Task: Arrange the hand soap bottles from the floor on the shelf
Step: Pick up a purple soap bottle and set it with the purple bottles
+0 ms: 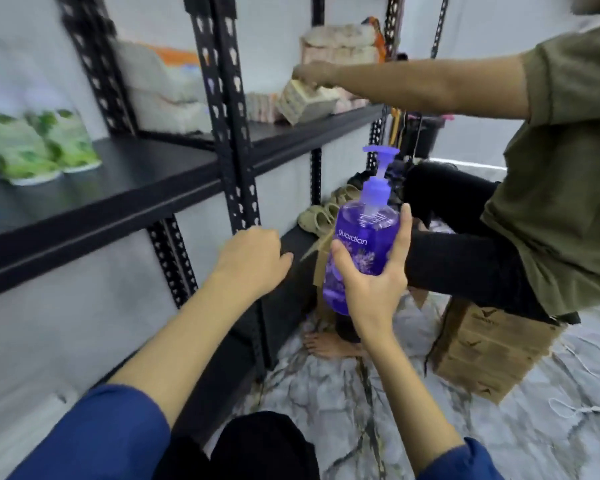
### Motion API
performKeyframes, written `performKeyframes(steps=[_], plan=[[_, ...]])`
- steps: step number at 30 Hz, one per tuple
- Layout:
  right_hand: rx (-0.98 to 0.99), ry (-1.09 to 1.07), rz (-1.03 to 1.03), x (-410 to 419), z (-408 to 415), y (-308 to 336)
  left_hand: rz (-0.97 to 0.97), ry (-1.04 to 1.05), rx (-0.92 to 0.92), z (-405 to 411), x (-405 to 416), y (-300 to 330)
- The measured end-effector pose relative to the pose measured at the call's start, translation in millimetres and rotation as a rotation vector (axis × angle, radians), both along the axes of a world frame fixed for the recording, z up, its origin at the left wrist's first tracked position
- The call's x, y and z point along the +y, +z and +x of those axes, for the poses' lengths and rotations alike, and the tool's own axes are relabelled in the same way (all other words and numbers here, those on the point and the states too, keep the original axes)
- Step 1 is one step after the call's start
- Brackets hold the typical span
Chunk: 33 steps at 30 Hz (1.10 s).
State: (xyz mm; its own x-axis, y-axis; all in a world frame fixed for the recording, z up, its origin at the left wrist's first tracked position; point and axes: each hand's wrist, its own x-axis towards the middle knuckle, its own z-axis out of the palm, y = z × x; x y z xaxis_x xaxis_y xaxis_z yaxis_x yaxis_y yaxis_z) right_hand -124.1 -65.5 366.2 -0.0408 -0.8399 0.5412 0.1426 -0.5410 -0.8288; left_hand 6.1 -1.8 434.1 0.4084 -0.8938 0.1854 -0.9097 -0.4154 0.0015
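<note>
Head view: a person in blue sleeves crouches before a black slotted-steel shelf, the right hand wrapped around the lower body of a purple Guardian hand soap bottle, thumb on the label side and fingers curled up the far side. The bottle (upright, tipped slightly, pump head at its 12 o'clock) sits in mid-air just right of the frame's centre, off the marble-patterned floor and in front of the shelf's lower tier.

The left hand hovers at the bottle's 9 o'clock, close beside it but apart, palm down with fingers loosely bent and holding nothing, near the upright post.

At 1 o'clock from the bottle, a second person in an olive shirt sits on a cardboard box and reaches an arm over the upper board, that hand gripping a tilted pale packet beside stacked packs.

At the frame's 9 o'clock, green-and-white refill pouches stand on the shelf board, blurred. Beige sandals lie on the lower tier behind the bottle. A bare foot rests on the floor below it.
</note>
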Motion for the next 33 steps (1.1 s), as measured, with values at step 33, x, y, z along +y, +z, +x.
performKeyframes(steps=[33], plan=[[-0.148,1.29,-0.222,347.5,325.1,149.7,-0.348,1.055,-0.433,127.2,451.3,37.9]])
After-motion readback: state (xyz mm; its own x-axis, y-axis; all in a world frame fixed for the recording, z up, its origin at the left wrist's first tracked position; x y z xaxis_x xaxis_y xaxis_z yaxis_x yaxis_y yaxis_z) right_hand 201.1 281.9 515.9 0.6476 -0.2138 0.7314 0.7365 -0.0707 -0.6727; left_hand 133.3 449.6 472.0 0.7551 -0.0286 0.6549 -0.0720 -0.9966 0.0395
